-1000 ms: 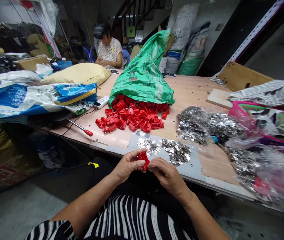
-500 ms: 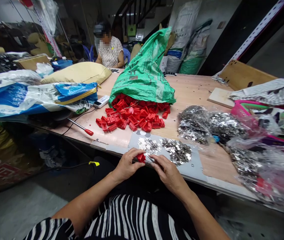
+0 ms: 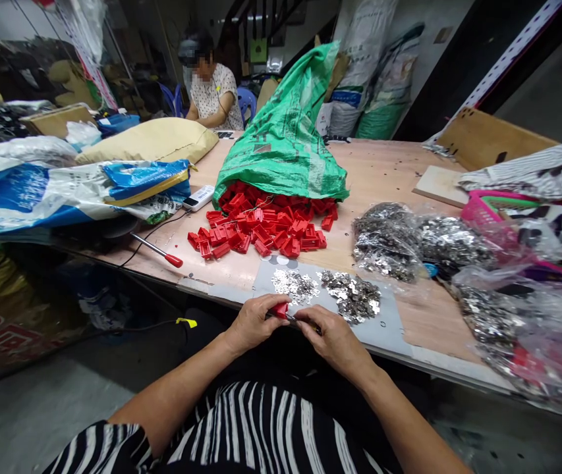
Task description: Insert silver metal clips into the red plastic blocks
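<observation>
My left hand [image 3: 252,324] is closed, pinching a small red plastic housing [image 3: 279,309] between thumb and fingers at the table's front edge. My right hand [image 3: 329,334] is closed too, its thumb and index finger around a thin metal piece [image 3: 291,317] whose tip meets the housing's right end. Most of that piece is hidden by the fingers, so its kind is unclear. Just beyond the hands, on a grey mat [image 3: 384,334], lie a pile of bright flat metal pieces [image 3: 294,286] and a pile of darker metal pieces [image 3: 350,296].
Red housings [image 3: 261,230] spill from a green woven sack [image 3: 285,151]. Clear bags of metal parts [image 3: 387,240] and a pink basket [image 3: 478,209] stand right. A red-handled lever [image 3: 172,261] and a blue-white sack [image 3: 73,191] are left. Another person [image 3: 214,95] sits across the table.
The red housing has turned in my left hand and lies more level. My right hand's metal piece now reaches its end. The view has shifted slightly.
</observation>
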Motion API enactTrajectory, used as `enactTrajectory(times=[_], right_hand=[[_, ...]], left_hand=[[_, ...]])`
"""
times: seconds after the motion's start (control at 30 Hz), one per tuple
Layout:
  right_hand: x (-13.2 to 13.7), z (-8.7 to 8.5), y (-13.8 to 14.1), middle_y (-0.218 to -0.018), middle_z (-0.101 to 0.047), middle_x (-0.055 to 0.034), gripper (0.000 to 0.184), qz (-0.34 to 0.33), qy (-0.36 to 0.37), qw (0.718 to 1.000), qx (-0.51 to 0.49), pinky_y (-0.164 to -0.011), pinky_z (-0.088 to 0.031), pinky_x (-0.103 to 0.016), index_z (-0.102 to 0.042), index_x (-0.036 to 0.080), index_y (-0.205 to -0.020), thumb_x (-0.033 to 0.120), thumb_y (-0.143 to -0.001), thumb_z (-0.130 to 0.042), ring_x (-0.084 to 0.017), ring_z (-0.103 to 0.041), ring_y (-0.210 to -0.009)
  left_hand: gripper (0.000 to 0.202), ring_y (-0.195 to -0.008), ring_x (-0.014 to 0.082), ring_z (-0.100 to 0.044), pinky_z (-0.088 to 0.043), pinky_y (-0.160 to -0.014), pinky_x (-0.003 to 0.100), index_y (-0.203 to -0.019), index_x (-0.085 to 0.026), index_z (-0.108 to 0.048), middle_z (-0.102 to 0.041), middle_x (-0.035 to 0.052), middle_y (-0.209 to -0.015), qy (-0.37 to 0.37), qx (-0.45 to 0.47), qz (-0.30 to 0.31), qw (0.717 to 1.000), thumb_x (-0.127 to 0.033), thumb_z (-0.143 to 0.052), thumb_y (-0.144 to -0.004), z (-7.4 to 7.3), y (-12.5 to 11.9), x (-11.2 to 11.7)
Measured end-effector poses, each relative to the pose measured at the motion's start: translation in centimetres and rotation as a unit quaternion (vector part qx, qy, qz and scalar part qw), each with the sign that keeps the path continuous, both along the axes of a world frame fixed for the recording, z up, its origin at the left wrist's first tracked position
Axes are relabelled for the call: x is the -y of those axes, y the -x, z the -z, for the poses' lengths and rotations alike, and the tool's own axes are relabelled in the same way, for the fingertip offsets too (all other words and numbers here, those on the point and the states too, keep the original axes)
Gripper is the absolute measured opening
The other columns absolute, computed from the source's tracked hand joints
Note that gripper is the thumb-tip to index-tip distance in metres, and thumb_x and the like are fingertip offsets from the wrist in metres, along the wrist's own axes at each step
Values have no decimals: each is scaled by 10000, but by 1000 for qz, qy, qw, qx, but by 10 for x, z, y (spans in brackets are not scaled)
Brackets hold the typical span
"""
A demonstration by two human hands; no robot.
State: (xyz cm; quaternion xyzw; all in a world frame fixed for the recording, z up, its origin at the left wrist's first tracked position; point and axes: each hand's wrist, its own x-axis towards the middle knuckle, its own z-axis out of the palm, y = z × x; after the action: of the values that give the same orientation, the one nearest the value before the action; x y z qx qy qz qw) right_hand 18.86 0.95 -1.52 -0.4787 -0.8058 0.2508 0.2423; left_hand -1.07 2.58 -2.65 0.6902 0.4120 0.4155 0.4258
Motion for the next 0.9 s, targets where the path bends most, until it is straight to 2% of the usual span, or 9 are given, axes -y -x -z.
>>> enactTrajectory(times=[0.3,0.67,0.9], right_hand=[[0,-3,2,-905,-680,-49,173,7,8,1000,26,-779,-500,-308,-672,207,-941,169,-880,-515,-175,-642,-840],[11,-8,23,-828,-658,-41,173,86,-2,989,122,-659,-463,-287,-631,223,-879,137,-873,-481,-185,-644,-758],[9,-10,28,-824,-655,-40,164,91,18,990,104,-677,-450,-282,-616,218,-853,133,-876,-478,-180,-635,-779]], left_hand=[[374,-943,206,-632,-456,-882,312,-1110,-243,-670,-698,59,-1010,-13,-11,8,1000,-186,-700,-741,6,1,1],[367,-897,204,-636,-454,-839,297,-1075,-245,-688,-705,54,-971,-13,-16,15,1000,-230,-740,-712,10,2,-1],[340,-895,210,-623,-450,-849,317,-1031,-247,-696,-703,45,-954,4,-8,6,1000,-233,-743,-695,11,1,-2]])
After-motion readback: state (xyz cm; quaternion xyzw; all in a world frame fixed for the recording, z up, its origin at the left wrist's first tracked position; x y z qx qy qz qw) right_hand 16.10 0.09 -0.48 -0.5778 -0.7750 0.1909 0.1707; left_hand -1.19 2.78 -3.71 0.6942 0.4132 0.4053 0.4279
